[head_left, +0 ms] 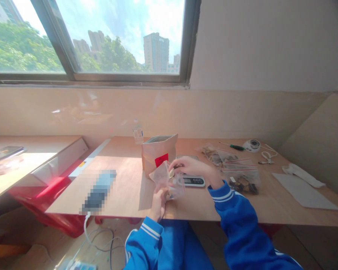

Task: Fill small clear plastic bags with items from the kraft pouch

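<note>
A clear zip bag (178, 189) with a few pale pieces in it is held at its lower part by my left hand (159, 202), fingers closed on the plastic. At the bag's open mouth is my right hand (190, 167), its fingers pinched on a small pale piece (171, 173) whose kind I cannot make out. Just behind both hands stands an open brown paper pouch (150, 157) with a red label (161, 160). Partly covered by my right hand is a digital scale (195, 181); its display faces me.
To the right lie clear zip bags of dried dark pieces (245, 183) and lighter ones (218, 154). Beyond them are a green screwdriver (236, 147), a white dome camera (252, 145) and white paper (304, 191). A bottle (138, 133) stands behind the pouch; a blurred phone-like object (98, 193) is left.
</note>
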A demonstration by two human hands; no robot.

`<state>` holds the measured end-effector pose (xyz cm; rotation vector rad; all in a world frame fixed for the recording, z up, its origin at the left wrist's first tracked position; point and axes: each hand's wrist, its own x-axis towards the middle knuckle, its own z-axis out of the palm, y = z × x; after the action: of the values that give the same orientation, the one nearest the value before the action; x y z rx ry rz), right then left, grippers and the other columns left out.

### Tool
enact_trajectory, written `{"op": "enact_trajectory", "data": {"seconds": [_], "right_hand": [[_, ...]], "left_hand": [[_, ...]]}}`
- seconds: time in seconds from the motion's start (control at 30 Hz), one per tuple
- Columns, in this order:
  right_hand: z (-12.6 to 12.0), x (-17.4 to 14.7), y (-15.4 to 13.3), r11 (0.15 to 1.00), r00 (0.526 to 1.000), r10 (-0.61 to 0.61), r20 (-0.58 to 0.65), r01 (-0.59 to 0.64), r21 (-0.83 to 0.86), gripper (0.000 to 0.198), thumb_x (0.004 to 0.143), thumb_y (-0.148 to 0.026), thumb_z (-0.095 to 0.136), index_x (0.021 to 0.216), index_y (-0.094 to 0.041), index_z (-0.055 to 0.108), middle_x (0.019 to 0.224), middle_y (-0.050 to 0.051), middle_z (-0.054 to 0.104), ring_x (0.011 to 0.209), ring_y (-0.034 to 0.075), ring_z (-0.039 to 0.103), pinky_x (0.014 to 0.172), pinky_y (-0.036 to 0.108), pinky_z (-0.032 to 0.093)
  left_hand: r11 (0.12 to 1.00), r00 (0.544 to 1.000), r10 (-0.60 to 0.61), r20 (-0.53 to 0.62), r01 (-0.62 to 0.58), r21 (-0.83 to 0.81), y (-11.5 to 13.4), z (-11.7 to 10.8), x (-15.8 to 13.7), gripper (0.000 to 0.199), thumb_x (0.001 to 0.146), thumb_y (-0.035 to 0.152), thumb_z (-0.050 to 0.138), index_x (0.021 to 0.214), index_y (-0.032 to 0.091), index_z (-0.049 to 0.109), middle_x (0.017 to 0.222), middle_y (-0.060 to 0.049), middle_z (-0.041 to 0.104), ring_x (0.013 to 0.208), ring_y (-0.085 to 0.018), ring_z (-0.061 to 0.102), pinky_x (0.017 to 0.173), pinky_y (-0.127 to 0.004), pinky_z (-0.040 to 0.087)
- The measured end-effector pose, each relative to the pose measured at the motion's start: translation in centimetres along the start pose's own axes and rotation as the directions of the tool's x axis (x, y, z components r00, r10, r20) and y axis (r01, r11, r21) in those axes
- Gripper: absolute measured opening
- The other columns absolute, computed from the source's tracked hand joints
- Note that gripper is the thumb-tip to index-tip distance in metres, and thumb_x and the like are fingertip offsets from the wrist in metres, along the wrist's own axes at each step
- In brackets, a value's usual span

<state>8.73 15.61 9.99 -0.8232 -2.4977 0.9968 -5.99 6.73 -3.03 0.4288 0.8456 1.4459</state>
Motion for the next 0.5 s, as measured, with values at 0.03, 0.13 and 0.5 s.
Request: {"op": "enact_trajectory", "data": {"seconds": [0.03, 0.13, 0.5], "right_hand": [[-0.9, 0.0, -0.5, 1.000, 0.999, 0.002, -0.034, -0.003, -0.022, 0.025, 0.078, -0.013, 0.052, 0.094, -0.017, 0.070, 0.092, 0.003, 0.071, 0.080, 0.016, 0.063, 0.072, 0.024, 0.045], [-3.3, 0.6, -2.2, 0.997, 0.975, -0.047, -0.216, 0.033, -0.066, 0.023, 0.082, -0.016, 0.052, 0.096, -0.019, 0.070, 0.095, 0.002, 0.071, 0.084, 0.015, 0.062, 0.075, 0.024, 0.044], [-3.6, 8.2, -1.8, 0.943, 0.836, -0.331, -0.437, 0.272, -0.194, 0.024, 0.088, -0.013, 0.043, 0.096, -0.016, 0.065, 0.096, 0.006, 0.066, 0.090, 0.014, 0.060, 0.081, 0.027, 0.046]], "left_hand": [[1.000, 1.000, 0.000, -0.029, -0.001, -0.007, -0.1, 0.0, 0.0, 0.024, 0.061, 0.022, 0.068, 0.083, 0.014, 0.063, 0.075, -0.006, 0.071, 0.065, -0.017, 0.066, 0.059, -0.028, 0.052], [1.000, 0.997, 0.009, -0.079, -0.011, -0.021, -0.2, -0.1, 0.2, 0.024, 0.063, 0.023, 0.064, 0.085, 0.016, 0.060, 0.071, -0.004, 0.070, 0.062, -0.018, 0.066, 0.053, -0.027, 0.049], [0.997, 0.993, 0.070, -0.090, -0.074, -0.038, -0.3, -0.2, 0.4, 0.020, 0.062, 0.023, 0.067, 0.080, 0.018, 0.060, 0.068, 0.000, 0.067, 0.065, -0.016, 0.065, 0.063, -0.028, 0.051]]}}
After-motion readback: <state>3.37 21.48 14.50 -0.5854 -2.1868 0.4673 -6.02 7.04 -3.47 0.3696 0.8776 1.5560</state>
